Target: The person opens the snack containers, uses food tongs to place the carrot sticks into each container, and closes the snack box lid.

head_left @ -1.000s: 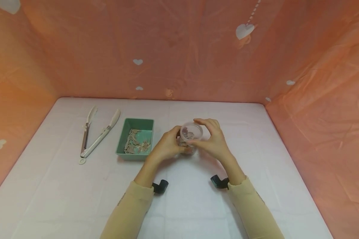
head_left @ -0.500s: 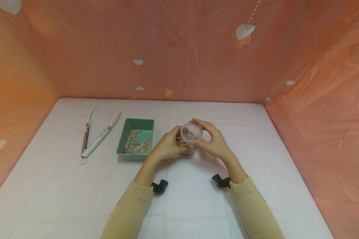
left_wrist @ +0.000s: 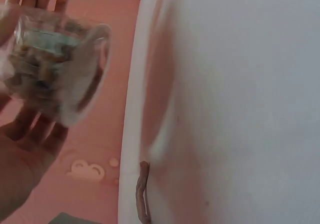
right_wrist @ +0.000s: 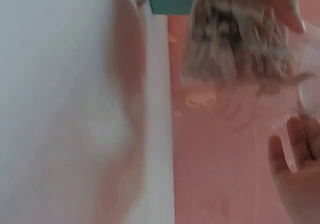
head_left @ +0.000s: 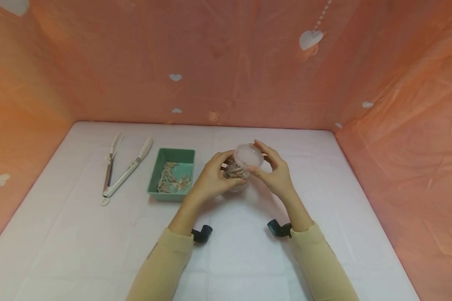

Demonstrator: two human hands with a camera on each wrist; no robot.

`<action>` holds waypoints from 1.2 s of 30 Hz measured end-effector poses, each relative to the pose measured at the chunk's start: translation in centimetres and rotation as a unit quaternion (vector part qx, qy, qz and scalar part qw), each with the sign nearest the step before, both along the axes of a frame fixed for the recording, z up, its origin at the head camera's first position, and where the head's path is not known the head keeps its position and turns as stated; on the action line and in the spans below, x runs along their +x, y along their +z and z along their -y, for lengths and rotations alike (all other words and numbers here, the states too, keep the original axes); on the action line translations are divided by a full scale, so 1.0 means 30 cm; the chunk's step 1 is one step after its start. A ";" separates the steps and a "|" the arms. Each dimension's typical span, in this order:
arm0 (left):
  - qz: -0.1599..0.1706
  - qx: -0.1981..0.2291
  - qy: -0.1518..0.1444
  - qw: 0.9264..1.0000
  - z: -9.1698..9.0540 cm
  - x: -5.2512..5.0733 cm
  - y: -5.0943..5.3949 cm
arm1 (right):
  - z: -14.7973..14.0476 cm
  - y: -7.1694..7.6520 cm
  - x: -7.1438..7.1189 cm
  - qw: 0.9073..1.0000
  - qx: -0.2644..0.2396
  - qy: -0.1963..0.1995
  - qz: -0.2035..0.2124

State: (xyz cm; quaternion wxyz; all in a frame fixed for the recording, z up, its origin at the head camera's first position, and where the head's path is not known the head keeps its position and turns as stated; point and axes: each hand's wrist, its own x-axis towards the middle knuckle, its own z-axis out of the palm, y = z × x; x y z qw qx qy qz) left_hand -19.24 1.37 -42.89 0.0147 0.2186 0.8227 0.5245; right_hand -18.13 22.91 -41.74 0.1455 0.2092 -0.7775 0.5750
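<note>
A clear round plastic jar [head_left: 234, 170] packed with brown-grey strips is in my left hand [head_left: 214, 175], thumb on the near side and fingers round the far side. My right hand [head_left: 276, 173] holds the clear round lid [head_left: 248, 155] by its edge, thumb in front and fingers behind. In the right wrist view the lid [right_wrist: 311, 81] is apart from the jar [right_wrist: 235, 44], and one strip sticks out of the jar toward it. The left wrist view shows the jar [left_wrist: 42, 64] blurred.
Left of the jar stands a green rectangular tray [head_left: 169, 197] with more brown strips and bits inside. Spread metal tongs [head_left: 124, 177] with pale tips lie farther left. A single brown strip [left_wrist: 142, 191] lies on the white cloth in the left wrist view.
The right hand has lifted the lid up and to the right, away from the jar's mouth. The jar has tilted a little in the left hand. Tray and tongs stay put.
</note>
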 end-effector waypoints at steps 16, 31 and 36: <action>-0.046 0.026 0.036 0.998 -0.011 0.002 -0.007 | 0.037 -0.016 0.019 0.997 -0.018 -0.078 0.006; -0.015 0.010 -0.025 1.000 -0.007 0.004 -0.002 | -0.035 0.012 0.006 0.996 -0.022 0.087 0.021; -0.026 0.003 -0.004 1.000 -0.008 0.007 -0.010 | -0.006 0.018 0.015 0.997 -0.042 0.061 0.031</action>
